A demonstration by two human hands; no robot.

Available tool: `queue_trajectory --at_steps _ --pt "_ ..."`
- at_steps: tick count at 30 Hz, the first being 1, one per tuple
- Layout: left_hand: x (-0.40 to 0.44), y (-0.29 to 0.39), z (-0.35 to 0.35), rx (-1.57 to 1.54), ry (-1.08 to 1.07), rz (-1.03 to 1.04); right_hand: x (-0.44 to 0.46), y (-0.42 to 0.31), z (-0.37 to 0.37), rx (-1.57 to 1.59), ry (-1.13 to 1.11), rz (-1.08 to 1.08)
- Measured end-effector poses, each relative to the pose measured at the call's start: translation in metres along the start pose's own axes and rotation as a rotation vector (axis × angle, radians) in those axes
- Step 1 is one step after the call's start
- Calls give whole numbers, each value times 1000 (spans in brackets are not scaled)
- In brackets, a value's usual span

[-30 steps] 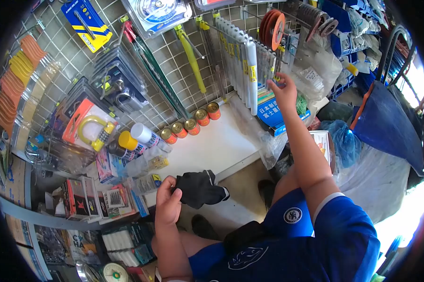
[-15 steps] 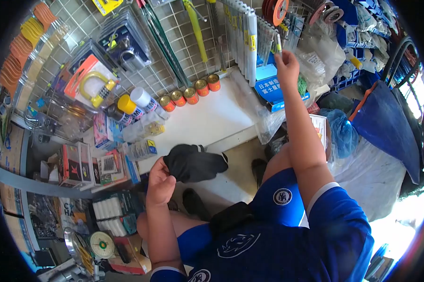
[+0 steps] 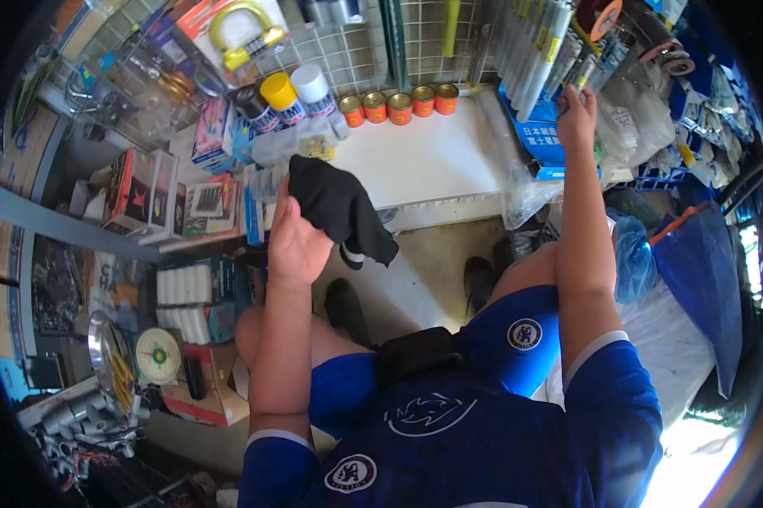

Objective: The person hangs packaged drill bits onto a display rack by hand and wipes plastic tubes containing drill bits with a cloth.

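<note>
My left hand grips a bunched black cloth, which droops to the right over the fingers. The thumb shows upright at the near side; the other fingers are partly hidden behind the cloth. At the upper right, my right hand is raised to the hanging goods, its fingertips pinched at the lower end of a slim clear pack with a yellow-green label. Long pale tubular packs hang just left of it. Below them sits a blue box with white characters.
Several small orange cans line the back of a white shelf. Spray cans stand to their left. A wire grid backs the shelf. Lower left is a dial scale; a blue plastic bag lies at right.
My left hand has risen with the black cloth, whose loose end now hangs lower. The view has shifted, so shelf goods appear higher and farther right. My right hand stays at the hanging packs.
</note>
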State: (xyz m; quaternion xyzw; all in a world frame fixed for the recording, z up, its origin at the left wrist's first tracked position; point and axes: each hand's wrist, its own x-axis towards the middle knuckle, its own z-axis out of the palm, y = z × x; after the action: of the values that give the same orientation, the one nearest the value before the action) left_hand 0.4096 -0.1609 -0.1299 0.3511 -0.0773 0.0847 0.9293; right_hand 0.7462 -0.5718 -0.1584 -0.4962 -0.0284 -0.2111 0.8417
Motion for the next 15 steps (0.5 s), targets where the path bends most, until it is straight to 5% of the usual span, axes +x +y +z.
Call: queue_trajectory --at_steps 4,15 --pt "4 8 6 -108 -50 14 -17 -17 5 48 -51 49" --pt "10 1 0 277 41 242 -44 -61 2 -198 -4 -10"
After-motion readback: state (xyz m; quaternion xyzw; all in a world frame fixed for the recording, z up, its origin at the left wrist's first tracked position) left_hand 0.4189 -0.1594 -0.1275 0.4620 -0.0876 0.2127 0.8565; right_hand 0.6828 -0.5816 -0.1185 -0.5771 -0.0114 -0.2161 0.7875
